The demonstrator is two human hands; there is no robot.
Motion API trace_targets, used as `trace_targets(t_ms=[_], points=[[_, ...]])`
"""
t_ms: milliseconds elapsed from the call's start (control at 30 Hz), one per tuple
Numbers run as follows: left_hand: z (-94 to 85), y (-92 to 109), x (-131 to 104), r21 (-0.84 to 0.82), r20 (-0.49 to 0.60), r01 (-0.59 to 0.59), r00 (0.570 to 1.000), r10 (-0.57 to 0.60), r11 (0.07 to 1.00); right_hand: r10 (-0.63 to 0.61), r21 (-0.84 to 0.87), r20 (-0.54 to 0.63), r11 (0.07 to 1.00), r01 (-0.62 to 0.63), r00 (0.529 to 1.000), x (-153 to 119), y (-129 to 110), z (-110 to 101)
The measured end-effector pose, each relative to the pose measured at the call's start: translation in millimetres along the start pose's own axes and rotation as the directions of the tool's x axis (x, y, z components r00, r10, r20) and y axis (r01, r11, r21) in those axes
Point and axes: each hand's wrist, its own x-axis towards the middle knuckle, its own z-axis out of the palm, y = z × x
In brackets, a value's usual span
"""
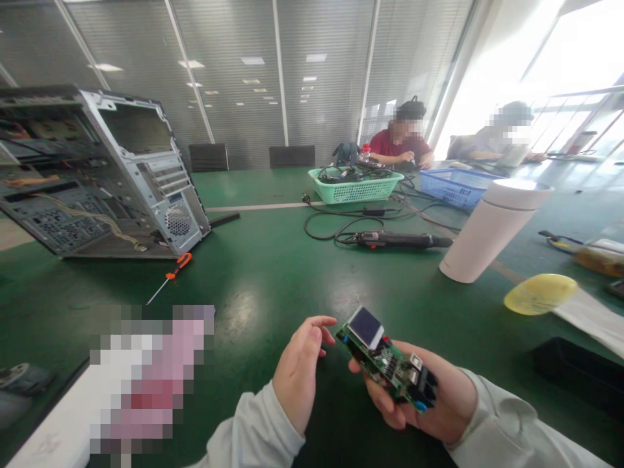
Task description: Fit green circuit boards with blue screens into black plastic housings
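Note:
My right hand (446, 390) is closed around a green circuit board (390, 370), held tilted above the table near the front. The board bears a small dark screen in a white frame at its far left end, and a metal socket and black parts near my palm. Just left of the board is my left hand (302, 367), its loosely bent fingers apart and holding nothing. Its fingertips come close to the board's screen end; I cannot tell whether they touch it.
An open computer case (136, 175) stands at the left, with an orange-handled screwdriver (170, 276) before it. A black power screwdriver (400, 240), green basket (358, 188) of cables, blue basket (453, 185), and pinkish-white tumbler (492, 231) occupy the back right. Two people sit beyond.

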Motion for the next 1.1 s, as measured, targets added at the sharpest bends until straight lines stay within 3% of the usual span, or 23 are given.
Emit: trace_targets(t_ms=[233, 367, 467, 533, 633, 833, 933, 1033, 1100], points=[[-0.1, 2, 0, -0.004, 0.001, 0.0, 1.0, 0.0, 1.0, -0.078, 0.058, -0.023, 0.995, 0.08, 0.997, 1, -1, 0], [-0.8, 3, 0, 0.021, 0.006, -0.002, 1.0, 0.002, 1.0, -0.13, -0.069, -0.158, 0.99, 0.12, 0.979, 4, -1, -2], [-0.8, 4, 1, 0.051, 0.003, -0.005, 1.0, 0.005, 0.999, -0.251, -0.265, -0.298, 0.949, 0.173, 0.921, 5, -2, -6], [-0.9, 5, 1, 0.08, -0.002, -0.009, 1.0, 0.009, 0.997, -0.387, -0.435, -0.343, 0.873, 0.221, 0.856, 3, -4, -6], [-1.1, 5, 0, 0.13, 0.013, -0.025, 1.0, 0.023, 0.991, -0.574, -0.646, -0.299, 0.71, 0.281, 0.762, -2, -7, -5], [0.1, 4, -4, 0.25, 0.153, -0.1, 0.986, 0.063, 0.963, -0.731, -0.939, 0.01, 0.228, 0.259, 0.682, -8, -5, -4], [0.9, 4, -5, 0.297, 0.204, -0.156, 0.974, 0.096, 0.942, -0.763, -0.96, 0.128, 0.066, 0.274, 0.634, -11, -5, -2], [2.3, 6, -7, 0.309, 0.246, -0.177, 0.964, 0.101, 0.934, -0.769, -0.951, 0.18, 0.022, 0.308, 0.613, -13, -6, 1], [3.5, 9, -8, 0.269, 0.25, -0.137, 0.966, 0.068, 0.954, -0.785, -0.937, 0.155, 0.075, 0.34, 0.6, -14, -7, 1]])
